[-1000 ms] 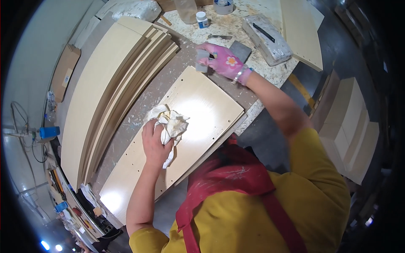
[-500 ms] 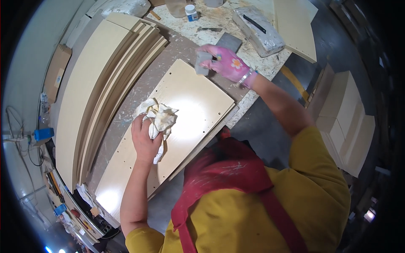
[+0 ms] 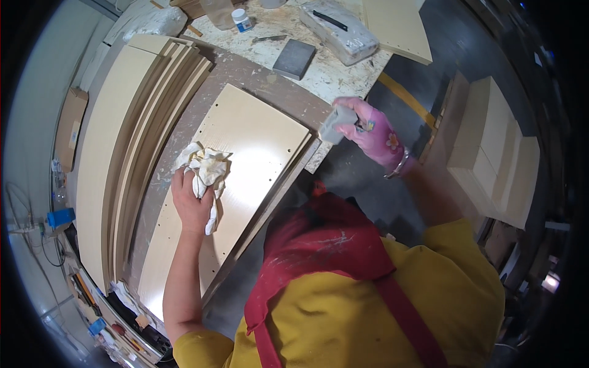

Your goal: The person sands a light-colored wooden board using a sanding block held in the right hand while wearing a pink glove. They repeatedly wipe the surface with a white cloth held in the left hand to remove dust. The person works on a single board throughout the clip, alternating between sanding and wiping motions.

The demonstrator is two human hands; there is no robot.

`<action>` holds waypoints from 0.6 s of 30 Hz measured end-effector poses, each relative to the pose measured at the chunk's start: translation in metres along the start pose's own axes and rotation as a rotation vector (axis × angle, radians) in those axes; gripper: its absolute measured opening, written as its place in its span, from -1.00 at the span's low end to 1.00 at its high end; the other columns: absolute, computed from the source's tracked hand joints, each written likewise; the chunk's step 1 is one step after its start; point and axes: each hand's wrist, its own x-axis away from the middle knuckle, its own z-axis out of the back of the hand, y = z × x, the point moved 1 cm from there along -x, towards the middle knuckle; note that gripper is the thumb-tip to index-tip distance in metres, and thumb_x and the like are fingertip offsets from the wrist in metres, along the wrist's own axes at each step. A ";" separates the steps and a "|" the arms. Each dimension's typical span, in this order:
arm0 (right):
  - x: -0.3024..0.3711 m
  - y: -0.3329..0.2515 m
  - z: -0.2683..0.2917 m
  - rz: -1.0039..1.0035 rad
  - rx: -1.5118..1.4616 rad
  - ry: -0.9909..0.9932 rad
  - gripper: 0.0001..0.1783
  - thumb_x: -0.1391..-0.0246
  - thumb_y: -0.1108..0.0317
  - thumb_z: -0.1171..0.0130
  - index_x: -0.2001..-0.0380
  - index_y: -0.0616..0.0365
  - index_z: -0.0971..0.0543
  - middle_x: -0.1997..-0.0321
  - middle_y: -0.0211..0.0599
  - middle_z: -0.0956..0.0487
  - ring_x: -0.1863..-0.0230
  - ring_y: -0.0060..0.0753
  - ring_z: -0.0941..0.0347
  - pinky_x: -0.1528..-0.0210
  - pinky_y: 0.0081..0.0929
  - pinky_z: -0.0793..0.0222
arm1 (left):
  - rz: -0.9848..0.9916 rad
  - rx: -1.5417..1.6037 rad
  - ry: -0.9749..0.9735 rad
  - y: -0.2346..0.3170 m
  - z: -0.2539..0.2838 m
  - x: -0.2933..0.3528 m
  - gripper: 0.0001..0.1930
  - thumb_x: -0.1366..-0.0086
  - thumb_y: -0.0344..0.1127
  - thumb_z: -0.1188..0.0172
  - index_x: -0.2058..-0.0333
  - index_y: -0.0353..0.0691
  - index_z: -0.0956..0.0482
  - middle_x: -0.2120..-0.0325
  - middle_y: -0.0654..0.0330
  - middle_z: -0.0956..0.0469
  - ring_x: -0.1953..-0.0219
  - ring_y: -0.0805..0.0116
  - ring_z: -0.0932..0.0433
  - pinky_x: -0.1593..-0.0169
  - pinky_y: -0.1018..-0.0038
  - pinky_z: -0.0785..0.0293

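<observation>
A pale wooden panel (image 3: 257,122) with small holes along its edges lies flat on the bench, its surface glossy under the light. My bare left hand (image 3: 191,205) is closed around a crumpled white cloth (image 3: 207,167) resting on the panel. In a pink flowered glove, my right hand (image 3: 379,136) grips a grey sanding block (image 3: 335,124) between thumb and fingers. That block is just off the panel's right corner, by the bench edge; whether it touches the edge I cannot tell. A flat dark grey square block (image 3: 294,59) lies beyond the panel.
Curved wooden panels (image 3: 113,147) are stacked along the left. At the back are a small white bottle (image 3: 242,21), a plastic-wrapped packet (image 3: 343,37) bearing a black cutter knife (image 3: 330,21), and another panel (image 3: 399,27). More boards (image 3: 481,144) stand stacked to the right, below bench level.
My right hand has moved with the sanding block from the panel's far corner to its right corner, uncovering the dark square block. My left hand keeps its place on the cloth; the whole view has shifted slightly.
</observation>
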 end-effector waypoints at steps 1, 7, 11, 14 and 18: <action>0.002 -0.007 -0.009 -0.096 -0.069 0.089 -0.58 -0.03 0.36 -0.22 0.01 0.16 -0.44 0.10 -0.10 -0.57 0.04 -0.24 -0.52 0.02 -0.44 -0.41 | 0.000 0.005 0.005 0.000 0.000 0.000 -0.62 0.13 -0.43 -0.28 0.24 -0.31 -0.46 0.11 -0.07 -0.40 0.07 -0.11 -0.37 -0.01 0.17 -0.32; 0.011 -0.004 -0.061 0.143 0.203 0.343 -0.56 -0.03 0.26 -0.26 0.05 0.17 -0.42 0.23 -0.05 -0.57 0.21 -0.06 -0.55 0.17 -0.32 -0.48 | -0.044 0.034 -0.018 -0.005 0.001 0.001 -0.60 0.09 -0.43 -0.29 0.21 -0.30 -0.44 0.12 -0.05 -0.39 0.06 -0.11 -0.35 -0.02 0.17 -0.30; 0.057 -0.020 -0.105 0.097 0.166 0.200 -0.55 -0.01 0.26 -0.28 0.07 0.18 -0.41 0.21 -0.07 -0.51 0.25 -0.01 -0.53 0.24 -0.29 -0.48 | -0.054 0.063 -0.009 -0.006 0.000 0.002 -0.60 0.04 -0.47 -0.26 0.16 -0.30 -0.42 0.11 -0.05 -0.39 0.05 -0.08 -0.37 -0.04 0.19 -0.30; 0.081 -0.036 -0.129 0.206 0.157 0.114 -0.57 -0.01 0.29 -0.27 0.07 0.17 -0.40 0.21 -0.14 -0.50 0.24 -0.08 -0.54 0.20 -0.33 -0.48 | 0.091 0.361 -0.020 -0.015 -0.001 0.005 -0.58 -0.02 -0.54 -0.19 0.08 -0.30 -0.40 0.08 -0.02 -0.40 0.01 0.02 -0.39 -0.08 0.27 -0.29; 0.058 -0.035 -0.098 -0.036 0.125 0.475 -0.58 -0.02 0.19 -0.22 0.10 0.17 -0.42 0.25 -0.06 -0.58 0.23 -0.10 -0.56 0.17 -0.29 -0.48 | 0.125 0.597 0.137 -0.030 0.028 0.014 -0.53 -0.08 -0.64 -0.04 -0.03 -0.29 -0.38 0.09 0.08 -0.42 0.00 0.16 -0.41 -0.12 0.35 -0.26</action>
